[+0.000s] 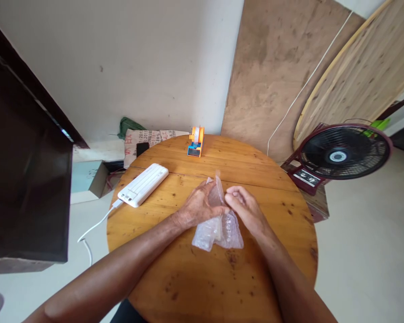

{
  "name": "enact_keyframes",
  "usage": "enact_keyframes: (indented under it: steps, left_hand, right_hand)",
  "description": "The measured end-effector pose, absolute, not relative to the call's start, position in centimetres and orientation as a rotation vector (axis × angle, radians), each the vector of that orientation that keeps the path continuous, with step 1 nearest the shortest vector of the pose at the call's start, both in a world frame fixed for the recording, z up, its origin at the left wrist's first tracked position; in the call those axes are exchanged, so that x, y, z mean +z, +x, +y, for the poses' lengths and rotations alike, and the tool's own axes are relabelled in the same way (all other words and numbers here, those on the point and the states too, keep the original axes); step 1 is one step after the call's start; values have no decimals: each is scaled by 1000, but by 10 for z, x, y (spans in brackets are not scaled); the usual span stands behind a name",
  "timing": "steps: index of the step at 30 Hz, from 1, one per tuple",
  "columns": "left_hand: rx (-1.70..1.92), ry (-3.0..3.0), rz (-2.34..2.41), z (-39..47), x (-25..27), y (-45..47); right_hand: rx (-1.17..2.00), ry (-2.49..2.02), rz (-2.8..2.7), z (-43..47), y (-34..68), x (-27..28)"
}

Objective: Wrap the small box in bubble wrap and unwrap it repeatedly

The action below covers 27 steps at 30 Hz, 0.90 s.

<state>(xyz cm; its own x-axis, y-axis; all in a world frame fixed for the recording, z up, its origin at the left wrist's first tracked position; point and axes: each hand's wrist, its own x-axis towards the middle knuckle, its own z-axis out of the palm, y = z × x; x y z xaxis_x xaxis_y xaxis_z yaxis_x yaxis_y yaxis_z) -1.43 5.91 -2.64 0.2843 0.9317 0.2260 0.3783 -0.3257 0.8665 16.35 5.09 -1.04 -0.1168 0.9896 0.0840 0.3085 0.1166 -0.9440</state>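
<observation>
Clear bubble wrap (pixel 231 231) lies in folds on the round wooden table, with one flap standing up between my hands. My left hand (pixel 202 204) is closed on it, the thumb pressing across the folded middle and the fingers behind the raised flap. Just right of the flap is my right hand (pixel 244 206), its fingers curled in toward the thumb at the wrap's edge. Whether anything sits between those fingertips is too small to make out. What the wrap may enclose is hidden.
An orange and blue tape dispenser (pixel 196 142) stands at the table's (pixel 256 159) far edge. On the left lies a white power bank (pixel 143 185) with a cable (pixel 101 223) running off the edge. A dark red fan (pixel 338 154) stands beyond the right side.
</observation>
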Motion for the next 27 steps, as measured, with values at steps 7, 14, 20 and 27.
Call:
enact_keyframes:
  steps: [7,14,20,27]
  left_hand:
    - [895,1989,1307,49,-19,-14]
    - [1188,1777,1266,60,-21,-22]
    - [1348,1882,1519,56,-12,-30]
    - [885,1743,1493,59,-17,-27]
  right_hand:
    - [721,-1372,-1659,54,156,-26]
    - [1384,-1123,-1060,59,162,-19]
    - [1555,-1038,-927,63,162,-23]
    - [1503,-1020,-936,60,160,-14]
